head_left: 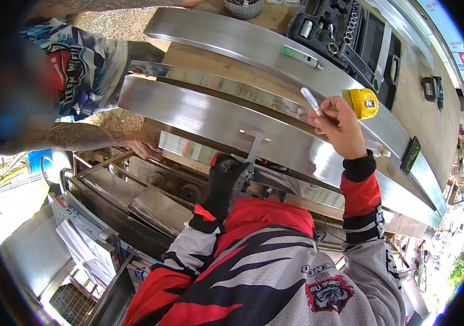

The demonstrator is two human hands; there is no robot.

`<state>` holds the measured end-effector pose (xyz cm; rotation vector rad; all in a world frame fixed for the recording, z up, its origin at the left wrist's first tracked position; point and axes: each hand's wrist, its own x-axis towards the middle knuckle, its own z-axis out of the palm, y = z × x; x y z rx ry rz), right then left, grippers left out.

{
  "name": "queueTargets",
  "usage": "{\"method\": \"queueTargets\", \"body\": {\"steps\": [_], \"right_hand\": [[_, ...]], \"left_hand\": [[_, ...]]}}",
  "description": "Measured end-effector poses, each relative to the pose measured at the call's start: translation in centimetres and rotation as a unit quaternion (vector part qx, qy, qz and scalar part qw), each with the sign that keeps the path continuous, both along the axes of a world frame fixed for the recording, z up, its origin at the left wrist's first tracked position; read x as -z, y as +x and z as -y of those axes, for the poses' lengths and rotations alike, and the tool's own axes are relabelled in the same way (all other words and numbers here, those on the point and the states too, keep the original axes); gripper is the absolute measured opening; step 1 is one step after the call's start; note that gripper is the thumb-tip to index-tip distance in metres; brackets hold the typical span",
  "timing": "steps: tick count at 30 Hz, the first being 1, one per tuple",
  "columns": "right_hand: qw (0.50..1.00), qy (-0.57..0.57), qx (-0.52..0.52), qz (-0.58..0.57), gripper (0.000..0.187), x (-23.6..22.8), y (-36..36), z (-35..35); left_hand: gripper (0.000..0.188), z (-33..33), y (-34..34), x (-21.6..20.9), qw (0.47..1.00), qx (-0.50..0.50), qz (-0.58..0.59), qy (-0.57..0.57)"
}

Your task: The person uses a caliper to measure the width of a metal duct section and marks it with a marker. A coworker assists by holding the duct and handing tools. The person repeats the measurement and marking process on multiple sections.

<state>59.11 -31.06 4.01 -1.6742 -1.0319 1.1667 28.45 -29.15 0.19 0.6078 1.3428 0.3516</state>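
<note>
My left hand [223, 182], in a black glove, is closed around the lower part of a steel square [255, 146]. Its straight blade lies across the near edge of a brushed metal beam [194, 111], close to small slots in the face. Above the same beam, farther right, my bare right hand [339, 126] pinches a silver-white marker pen [310, 99] with its end pointing up and left. A yellow tape measure [363, 103] sits just beyond that hand. Part of the square is hidden by the glove.
Another metal beam [215, 38] lies farther back, bearing a green-and-clear tool [301, 56]. A socket set case [351, 43] and phone [410, 155] are at right. At left, a co-worker's hand [142, 144] rests by the beam's end. Timber and machinery lie underneath.
</note>
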Motion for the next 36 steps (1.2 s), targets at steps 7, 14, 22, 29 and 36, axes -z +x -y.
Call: {"method": "queueTargets", "body": {"steps": [7,14,22,29,36], "right_hand": [[0.93,0.017,-0.036,0.366,0.026,1.2,-1.1,-2.8],[0.888,-0.014,-0.073,0.454,0.024,2.7,-1.3,-5.0],[0.847,-0.071,-0.151,0.505,0.023,3.2,-1.7,-6.5],[0.862,-0.077,-0.172,0.471,0.026,2.9,-1.9,-6.4],[0.893,-0.06,-0.186,0.406,0.021,2.6,-1.1,-6.1]], "left_hand": [[0.02,-0.2,0.0,-0.2,1.0,0.026,-0.012,-0.008],[0.021,0.1,0.1,-0.1,1.0,0.011,-0.002,-0.001],[0.02,0.1,-0.1,-0.1,0.999,0.023,0.009,0.028],[0.024,0.7,-1.0,1.8,0.993,0.055,0.058,0.089],[0.024,0.1,-1.6,-0.1,0.957,0.182,0.002,0.226]]}}
